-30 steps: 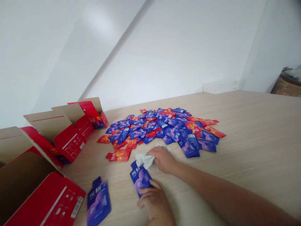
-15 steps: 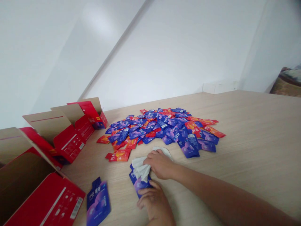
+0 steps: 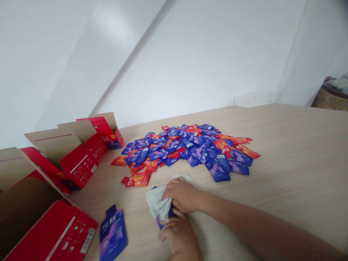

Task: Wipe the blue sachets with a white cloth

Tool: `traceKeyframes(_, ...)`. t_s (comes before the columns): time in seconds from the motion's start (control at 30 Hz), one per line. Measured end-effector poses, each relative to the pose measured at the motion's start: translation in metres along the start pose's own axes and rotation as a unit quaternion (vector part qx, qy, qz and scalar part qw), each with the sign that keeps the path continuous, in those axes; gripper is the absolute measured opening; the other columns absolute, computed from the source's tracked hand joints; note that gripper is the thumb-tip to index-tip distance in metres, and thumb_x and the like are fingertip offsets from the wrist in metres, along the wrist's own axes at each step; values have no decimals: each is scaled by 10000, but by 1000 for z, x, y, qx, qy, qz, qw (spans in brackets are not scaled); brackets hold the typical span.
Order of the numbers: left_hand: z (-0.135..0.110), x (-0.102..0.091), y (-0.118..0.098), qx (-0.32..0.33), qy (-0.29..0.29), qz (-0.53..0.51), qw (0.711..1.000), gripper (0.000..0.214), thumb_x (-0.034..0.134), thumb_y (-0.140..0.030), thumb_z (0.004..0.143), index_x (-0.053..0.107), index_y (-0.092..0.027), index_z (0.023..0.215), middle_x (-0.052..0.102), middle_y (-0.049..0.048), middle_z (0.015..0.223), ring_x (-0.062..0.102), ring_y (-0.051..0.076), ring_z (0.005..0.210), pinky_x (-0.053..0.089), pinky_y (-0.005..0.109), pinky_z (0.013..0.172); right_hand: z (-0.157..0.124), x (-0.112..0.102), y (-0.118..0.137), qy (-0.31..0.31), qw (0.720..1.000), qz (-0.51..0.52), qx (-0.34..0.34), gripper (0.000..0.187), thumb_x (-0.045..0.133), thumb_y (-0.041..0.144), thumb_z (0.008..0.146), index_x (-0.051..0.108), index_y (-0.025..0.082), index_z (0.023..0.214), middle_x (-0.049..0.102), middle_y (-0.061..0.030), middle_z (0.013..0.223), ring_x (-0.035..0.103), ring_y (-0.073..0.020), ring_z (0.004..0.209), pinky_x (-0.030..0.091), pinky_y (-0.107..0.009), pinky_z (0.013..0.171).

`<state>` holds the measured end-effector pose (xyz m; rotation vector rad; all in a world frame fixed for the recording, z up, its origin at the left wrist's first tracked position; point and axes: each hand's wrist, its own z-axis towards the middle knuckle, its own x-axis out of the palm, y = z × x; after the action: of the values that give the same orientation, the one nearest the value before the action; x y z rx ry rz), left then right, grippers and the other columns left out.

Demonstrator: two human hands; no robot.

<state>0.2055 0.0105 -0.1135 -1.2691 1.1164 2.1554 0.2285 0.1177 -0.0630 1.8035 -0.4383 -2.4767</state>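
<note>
Right hand: grip closed tight on a white cloth, soft and crumpled, bunched under the fingers and pressed down flat.

Under the cloth: a blue sachet, glossy foil, lying on the desk near the middle front. Only a sliver of its blue-violet face shows at the cloth's near edge.

Left hand: just nearer than the right, fingers curled down onto the sachet's near end. Thumb hidden, so I cannot tell whether the grip is clamped or only pressing.

Loose sachet: to the left of the hands, flat on the desk. It has a notched top corner, a blue-to-purple sheen and two large white Chinese characters across the upper part.

Heap of sachets: farther off, a wide, shallow spread. Most are blue, with red-orange ones mixed in, all flat, shiny rectangles. Their print is too small to read.

Red cartons: left side, several in a row, flaps open, plain brown card inside. The nearest carton carries a white barcode panel and fine white print.

Desk: pale wood-grain, matt. White wall behind. Woven basket at the far right edge.
</note>
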Motion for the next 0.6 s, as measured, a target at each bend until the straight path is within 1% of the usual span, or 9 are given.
traceKeyframes(0.07,-2,9,-1,33,-45,107,993,419,359,-32,801,666,-152,1059,711,223,856,666,328,570,475,374,448,-1,-3,-10,-18,999,-23,40,260,530,164,763,626,221,997,614,-53,968,481,-215,960,291,-363,807)
traceKeyframes(0.13,-4,15,-1,46,-67,155,985,417,374,-49,799,657,-174,1079,717,209,850,664,313,554,472,364,441,-2,-9,-16,-47,996,-29,65,272,528,137,753,620,205,1001,605,-61,968,471,-216,959,286,-362,800)
traceKeyframes(0.2,-3,16,-1,49,-65,153,985,423,368,-57,800,650,-174,1092,718,207,851,664,306,552,472,359,438,-4,-13,-14,-87,994,-13,72,291,528,127,758,612,211,1023,596,-54,986,461,-208,967,281,-356,814)
traceKeyframes(0.27,-2,13,-1,40,-41,113,992,436,352,-46,798,649,-161,1096,717,208,860,668,307,570,481,365,449,-5,-13,-6,-112,992,7,49,303,523,147,780,600,227,1061,590,-45,1018,453,-201,980,277,-354,830)
traceKeyframes(0.33,0,7,-1,22,-6,65,998,423,343,-4,771,691,-112,985,721,189,791,670,291,583,503,382,491,-4,-11,3,-88,996,12,-10,288,514,184,803,597,247,1072,594,-34,1045,454,-198,983,277,-358,838)
traceKeyframes(0.4,1,2,-1,7,19,32,999,401,340,40,729,714,-73,820,709,160,690,663,265,579,516,388,524,-3,-6,10,-31,997,5,-66,268,506,208,813,601,264,1057,602,-20,1058,460,-197,983,284,-357,832)
traceKeyframes(0.47,1,0,-2,2,25,26,999,392,335,52,716,710,-60,738,693,154,639,661,263,578,516,389,528,-1,-3,11,13,997,-11,-77,272,512,215,804,602,276,1053,607,-12,1061,465,-199,985,293,-357,821)
traceKeyframes(0.53,1,1,-1,13,12,44,999,416,329,24,749,713,-85,867,706,175,693,667,296,589,501,387,497,0,-1,6,25,998,-31,-44,276,531,229,787,602,267,1052,610,-24,1030,470,-208,971,302,-362,804)
traceKeyframes(0.6,0,5,-1,30,-13,86,996,449,332,-12,781,684,-152,1021,717,202,787,668,319,580,481,369,462,1,-2,-2,17,998,-55,-1,263,551,226,764,607,241,1021,608,-42,992,472,-221,954,304,-373,787)
